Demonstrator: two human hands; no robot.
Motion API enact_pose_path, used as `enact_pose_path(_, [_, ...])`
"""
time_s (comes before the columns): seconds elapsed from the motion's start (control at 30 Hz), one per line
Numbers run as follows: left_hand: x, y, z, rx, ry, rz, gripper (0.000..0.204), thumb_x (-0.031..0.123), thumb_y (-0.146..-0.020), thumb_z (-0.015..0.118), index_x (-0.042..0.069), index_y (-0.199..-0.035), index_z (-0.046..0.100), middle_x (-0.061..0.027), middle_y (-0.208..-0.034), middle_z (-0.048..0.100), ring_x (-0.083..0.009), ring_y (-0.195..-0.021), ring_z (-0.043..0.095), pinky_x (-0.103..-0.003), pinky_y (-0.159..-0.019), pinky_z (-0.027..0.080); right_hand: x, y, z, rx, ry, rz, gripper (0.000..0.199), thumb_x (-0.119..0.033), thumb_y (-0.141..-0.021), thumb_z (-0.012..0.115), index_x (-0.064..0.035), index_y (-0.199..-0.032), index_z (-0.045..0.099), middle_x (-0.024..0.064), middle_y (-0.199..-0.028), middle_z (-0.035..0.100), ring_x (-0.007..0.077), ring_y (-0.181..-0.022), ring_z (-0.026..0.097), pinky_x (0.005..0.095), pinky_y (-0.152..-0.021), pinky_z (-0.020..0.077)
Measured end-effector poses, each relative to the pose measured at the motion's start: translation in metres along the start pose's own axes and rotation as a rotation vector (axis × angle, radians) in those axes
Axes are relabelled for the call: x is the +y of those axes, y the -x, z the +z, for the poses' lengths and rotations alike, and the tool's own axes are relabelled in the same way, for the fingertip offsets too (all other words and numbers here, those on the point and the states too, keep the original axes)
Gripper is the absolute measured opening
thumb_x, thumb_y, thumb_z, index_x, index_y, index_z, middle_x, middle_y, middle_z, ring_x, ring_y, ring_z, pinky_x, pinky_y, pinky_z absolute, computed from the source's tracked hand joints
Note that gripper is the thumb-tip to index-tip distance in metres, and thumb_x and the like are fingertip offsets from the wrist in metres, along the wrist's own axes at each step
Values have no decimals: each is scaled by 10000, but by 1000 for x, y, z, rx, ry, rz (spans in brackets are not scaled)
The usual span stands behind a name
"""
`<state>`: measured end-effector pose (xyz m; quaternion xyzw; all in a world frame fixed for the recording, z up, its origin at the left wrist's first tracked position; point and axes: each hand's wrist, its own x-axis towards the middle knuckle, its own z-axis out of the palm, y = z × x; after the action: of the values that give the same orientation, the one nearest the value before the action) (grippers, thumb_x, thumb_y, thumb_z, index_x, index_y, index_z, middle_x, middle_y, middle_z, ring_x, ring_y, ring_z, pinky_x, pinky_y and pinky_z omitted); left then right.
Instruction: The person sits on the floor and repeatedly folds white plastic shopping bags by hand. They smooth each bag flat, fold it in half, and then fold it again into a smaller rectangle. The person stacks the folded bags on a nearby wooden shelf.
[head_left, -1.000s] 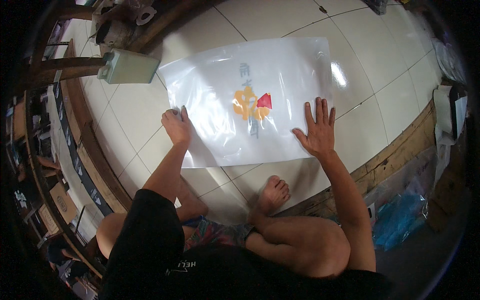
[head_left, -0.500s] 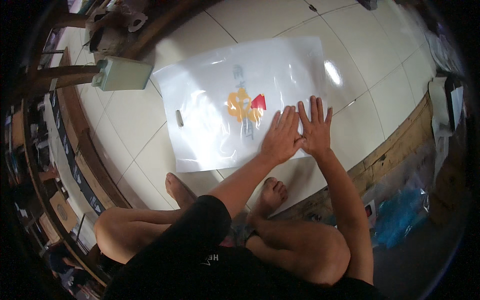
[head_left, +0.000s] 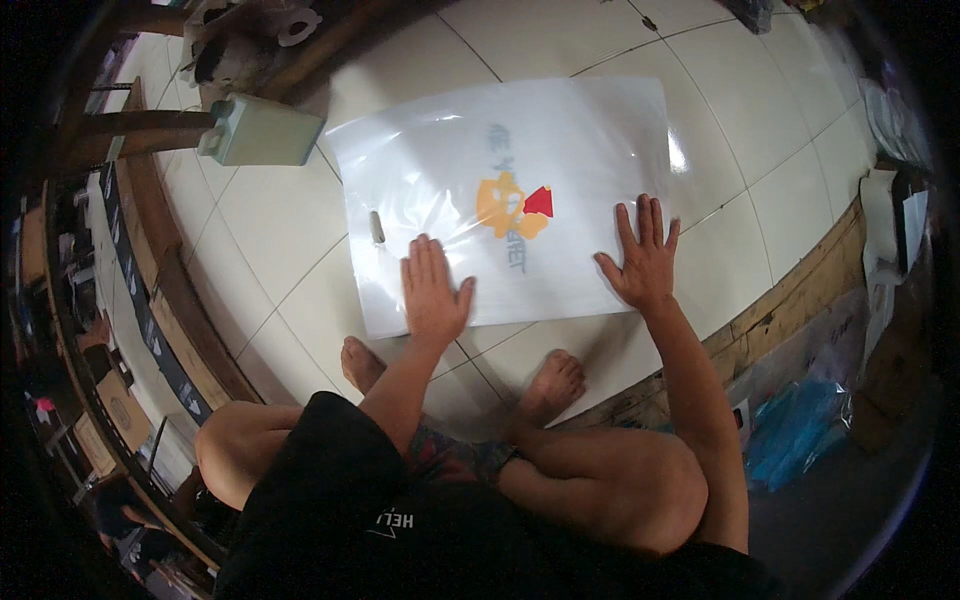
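Observation:
A large white plastic bag (head_left: pixel 585 140) lies flat on the tiled floor in front of me. Its middle carries a yellow and red printed figure with grey lettering, and an oval handle slot sits near its left edge. My left hand (head_left: pixel 435 295) rests palm down on the near left part of the bag, fingers stretched out. Flat on its near right corner is my right hand (head_left: pixel 645 255), with fingers spread and thumb apart. Neither hand grips anything.
A pale green jerrycan (head_left: pixel 268 132) stands beyond the bag's far left corner, beside wooden beams. Along the right runs a wooden plank (head_left: pixel 790 290), with blue plastic wrapping (head_left: pixel 800 430) beyond it. My bare feet (head_left: pixel 558 385) are just short of the bag's near edge.
My left hand has moved left across the bag, away from my right hand. The right hand stays at the right edge. The view has shifted slightly.

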<state>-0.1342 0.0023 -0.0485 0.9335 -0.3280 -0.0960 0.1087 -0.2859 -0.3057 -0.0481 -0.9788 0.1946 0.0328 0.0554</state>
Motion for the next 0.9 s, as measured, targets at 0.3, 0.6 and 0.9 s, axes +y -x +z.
enact_pose_path(0.3, [-6, -2, -9, -52, 9, 1, 792, 402, -926, 533, -112, -1460, 254, -291, -1545, 223, -417, -1465, 148, -551, -1182, 119, 6, -45, -28, 66, -8, -121, 834, -556, -871, 580, -23, -1467, 344, 281, -1525, 282, 433, -1443, 218, 644, -1146, 151])
enact_pose_path(0.6, [-5, 4, -10, -45, 23, -2, 793, 373, -896, 584, -125, -1435, 285, -312, -1522, 255, -455, -1431, 222, -586, -1155, 174, 18, -160, -23, 47, 62, -205, 910, -645, -884, 507, -26, -1507, 267, 314, -1541, 219, 471, -1452, 158, 594, -1170, 122])
enact_pose_path(0.9, [3, -7, -8, 78, 111, -24, 728, 288, -853, 645, -112, -1386, 352, -320, -1459, 325, -484, -1379, 276, -592, -1139, 197, 28, -163, -7, 110, -1, -236, 942, -700, -851, 501, -60, -1509, 288, 317, -1538, 222, 487, -1448, 150, 629, -1158, 107])
